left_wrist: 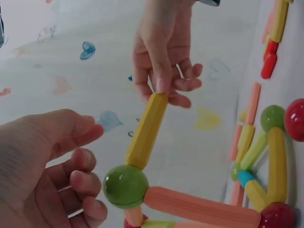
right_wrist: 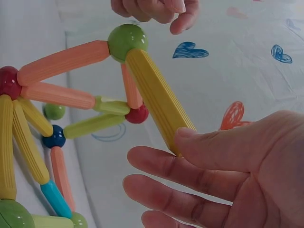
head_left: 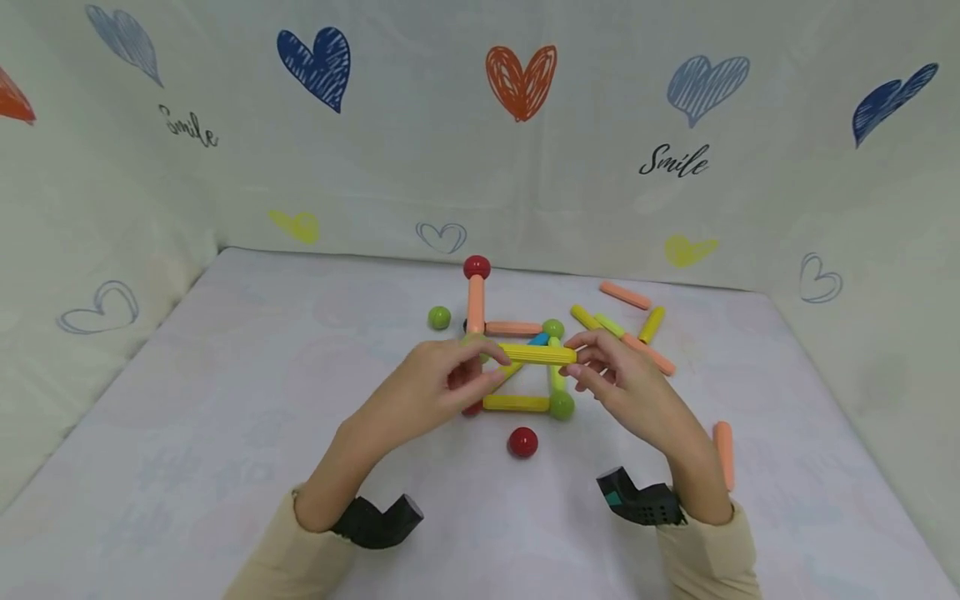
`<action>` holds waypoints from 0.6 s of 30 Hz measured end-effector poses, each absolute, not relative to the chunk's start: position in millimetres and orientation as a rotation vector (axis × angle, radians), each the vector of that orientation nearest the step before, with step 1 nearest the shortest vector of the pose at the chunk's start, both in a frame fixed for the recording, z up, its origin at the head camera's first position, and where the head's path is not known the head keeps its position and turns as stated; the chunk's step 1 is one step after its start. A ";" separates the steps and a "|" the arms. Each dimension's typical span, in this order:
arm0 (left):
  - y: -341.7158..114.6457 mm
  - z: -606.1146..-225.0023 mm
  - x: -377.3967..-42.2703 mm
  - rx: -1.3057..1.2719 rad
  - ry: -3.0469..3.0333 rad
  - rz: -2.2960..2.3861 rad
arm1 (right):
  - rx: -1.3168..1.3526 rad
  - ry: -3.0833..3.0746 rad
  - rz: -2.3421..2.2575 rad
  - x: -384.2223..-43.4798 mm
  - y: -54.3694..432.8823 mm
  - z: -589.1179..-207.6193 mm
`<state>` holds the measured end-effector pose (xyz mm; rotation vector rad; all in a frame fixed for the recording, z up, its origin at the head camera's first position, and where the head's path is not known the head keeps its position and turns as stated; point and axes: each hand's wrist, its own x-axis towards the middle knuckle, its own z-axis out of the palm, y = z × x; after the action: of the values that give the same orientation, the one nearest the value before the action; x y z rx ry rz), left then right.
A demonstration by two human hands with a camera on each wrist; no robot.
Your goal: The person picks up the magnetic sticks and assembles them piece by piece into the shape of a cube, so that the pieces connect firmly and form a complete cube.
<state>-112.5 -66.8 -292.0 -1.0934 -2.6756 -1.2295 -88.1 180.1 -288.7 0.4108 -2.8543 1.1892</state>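
Observation:
Between thumb and fingertips my right hand [head_left: 618, 375] pinches one end of a yellow ribbed stick [head_left: 538, 355]. The stick's other end meets a green ball [left_wrist: 126, 186] at a raised corner of a ball-and-stick construction, as both wrist views show. My left hand [left_wrist: 59, 171] is beside that ball, fingers loosely bent, with a gap between them and it. From the ball a salmon stick [right_wrist: 66, 61] runs down to a red ball [right_wrist: 8, 81]. In the head view the left hand hides part of this corner. A blue ball [right_wrist: 54, 136] joins lower sticks.
Several loose yellow, green and salmon sticks [head_left: 625, 295] lie at the back right. A loose red ball [head_left: 522, 442] sits in front of the construction, a loose green ball [head_left: 438, 317] behind left. One salmon stick [head_left: 723, 454] lies by the right wrist. A printed cloth [head_left: 585, 183] hangs behind.

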 end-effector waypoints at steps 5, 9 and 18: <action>-75.7 -293.3 -120.8 -0.852 -2.667 -1.203 | 0.420 -2.849 1.176 -88.1 180.9 -289.7; -75.7 -304.0 -129.0 -0.827 -2.779 -1.261 | 0.431 -2.839 1.173 -88.1 180.7 -291.4; -60.1 -330.3 -138.7 -0.811 -2.660 -1.812 | 0.482 -2.806 1.199 -87.5 178.5 -293.6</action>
<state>-138.7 -60.1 -330.3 -0.8114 -2.6603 -1.8121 -87.5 178.5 -293.6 0.4815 -2.8057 1.1988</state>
